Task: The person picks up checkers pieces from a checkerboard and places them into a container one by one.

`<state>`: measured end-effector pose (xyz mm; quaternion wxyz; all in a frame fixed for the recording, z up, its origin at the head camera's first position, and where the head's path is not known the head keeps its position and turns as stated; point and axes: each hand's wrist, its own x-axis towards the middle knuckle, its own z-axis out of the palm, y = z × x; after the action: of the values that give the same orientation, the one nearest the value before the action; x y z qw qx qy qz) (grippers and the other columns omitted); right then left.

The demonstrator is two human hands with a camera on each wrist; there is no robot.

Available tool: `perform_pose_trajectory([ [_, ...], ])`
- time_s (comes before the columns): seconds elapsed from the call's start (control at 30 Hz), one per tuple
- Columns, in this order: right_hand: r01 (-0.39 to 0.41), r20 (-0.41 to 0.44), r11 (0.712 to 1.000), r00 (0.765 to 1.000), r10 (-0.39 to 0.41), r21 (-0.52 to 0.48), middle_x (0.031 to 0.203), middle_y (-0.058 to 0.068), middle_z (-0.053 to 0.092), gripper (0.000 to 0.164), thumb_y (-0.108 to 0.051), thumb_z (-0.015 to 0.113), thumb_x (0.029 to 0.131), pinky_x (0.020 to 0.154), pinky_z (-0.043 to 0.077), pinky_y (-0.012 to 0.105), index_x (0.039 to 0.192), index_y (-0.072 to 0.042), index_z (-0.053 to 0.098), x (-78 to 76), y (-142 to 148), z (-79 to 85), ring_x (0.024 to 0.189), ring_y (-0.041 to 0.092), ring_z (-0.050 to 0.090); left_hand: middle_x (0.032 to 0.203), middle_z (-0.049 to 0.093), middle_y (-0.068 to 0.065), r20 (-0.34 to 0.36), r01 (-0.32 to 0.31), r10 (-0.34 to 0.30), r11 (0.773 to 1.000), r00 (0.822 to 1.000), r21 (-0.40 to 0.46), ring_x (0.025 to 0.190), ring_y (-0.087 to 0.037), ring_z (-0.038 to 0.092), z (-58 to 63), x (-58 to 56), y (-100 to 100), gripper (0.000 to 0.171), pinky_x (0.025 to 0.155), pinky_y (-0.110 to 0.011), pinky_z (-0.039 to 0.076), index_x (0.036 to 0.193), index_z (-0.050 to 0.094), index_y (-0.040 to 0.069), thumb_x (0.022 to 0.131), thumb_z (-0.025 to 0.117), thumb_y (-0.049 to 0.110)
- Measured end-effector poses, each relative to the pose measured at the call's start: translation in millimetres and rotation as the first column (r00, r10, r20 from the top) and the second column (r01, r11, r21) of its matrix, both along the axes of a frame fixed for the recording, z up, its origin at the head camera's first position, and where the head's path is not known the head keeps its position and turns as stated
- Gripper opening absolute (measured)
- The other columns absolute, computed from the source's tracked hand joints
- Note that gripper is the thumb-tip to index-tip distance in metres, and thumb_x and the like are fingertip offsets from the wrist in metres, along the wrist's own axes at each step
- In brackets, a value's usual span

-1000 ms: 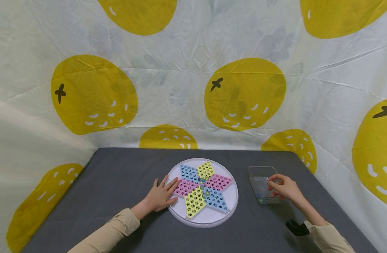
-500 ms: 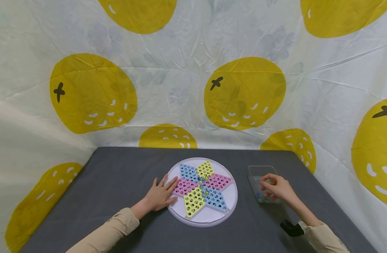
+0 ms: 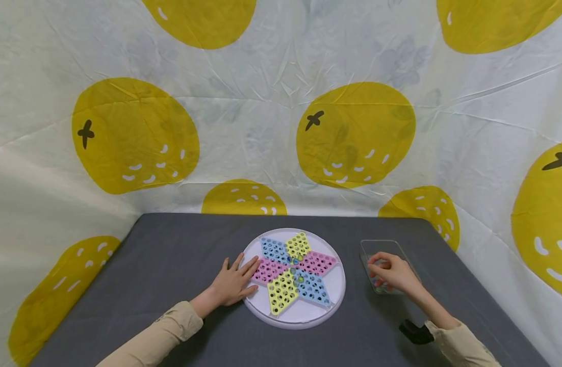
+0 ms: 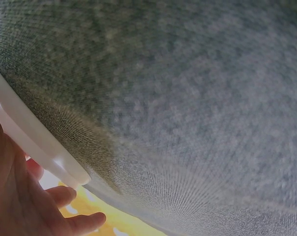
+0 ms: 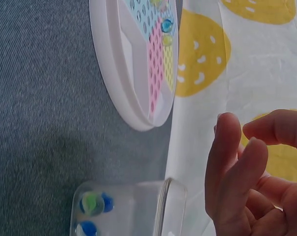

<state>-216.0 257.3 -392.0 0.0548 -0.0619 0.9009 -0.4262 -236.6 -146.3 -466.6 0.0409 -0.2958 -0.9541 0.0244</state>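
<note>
My left hand point(image 3: 232, 283) rests at the left side of a round white Chinese checkers board point(image 3: 304, 317), fingers spread over its rim by the pink point. Several glass marbles point(image 3: 301, 280) sit around the middle of its pink, yellow and blue star. In the left wrist view, the palm lies against the white board edge point(image 4: 38, 128). My right hand point(image 3: 394, 272) hovers over a clear plastic box point(image 3: 363, 255), fingers loosely bent. In the right wrist view, thumb and fingertips come close together with a gap, no marble showing between them. Blue and green marbles point(image 5: 92, 202) lie in one corner of the box.
A dark grey cloth point(image 3: 184, 239) covers the table under the board and box. Behind it hangs a white curtain point(image 3: 249, 127) with large yellow fruit prints. A black strap piece point(image 3: 416, 332) hangs at the right sleeve.
My right hand has moved left across the clear box, from its right side to its left, fingers bent throughout. The left hand and the board stay in place.
</note>
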Motion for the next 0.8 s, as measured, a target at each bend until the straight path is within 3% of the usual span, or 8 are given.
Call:
perform_pose_trajectory([
  [0.5,-0.075,-0.038,0.997,0.996,0.075,0.006,0.071,0.014,0.064,0.023,-0.021,0.058,0.085,0.041,0.044,0.028,0.097,-0.001,0.057,-6.4,-23,-12.8,0.053,0.025,0.061,0.146,0.030,-0.006,-0.007,0.019,-0.018,1.000,1.000,0.021,0.131,-0.041,0.026,-1.9,-0.3,-1,0.062,0.093,-0.063,0.027,0.140,0.030,0.011,0.090,0.039,0.047],
  [0.8,-0.079,-0.019,0.996,0.997,0.080,0.041,0.069,0.014,0.065,0.021,-0.020,0.058,0.085,0.042,0.045,0.029,0.097,-0.002,0.058,-9.4,-38,-20.6,0.051,0.018,0.060,0.147,0.028,-0.005,-0.001,0.012,-0.012,1.000,1.000,0.025,0.132,-0.040,0.025,-2.5,-0.8,-2,0.062,0.093,-0.064,0.027,0.141,0.028,0.012,0.090,0.039,0.047],
])
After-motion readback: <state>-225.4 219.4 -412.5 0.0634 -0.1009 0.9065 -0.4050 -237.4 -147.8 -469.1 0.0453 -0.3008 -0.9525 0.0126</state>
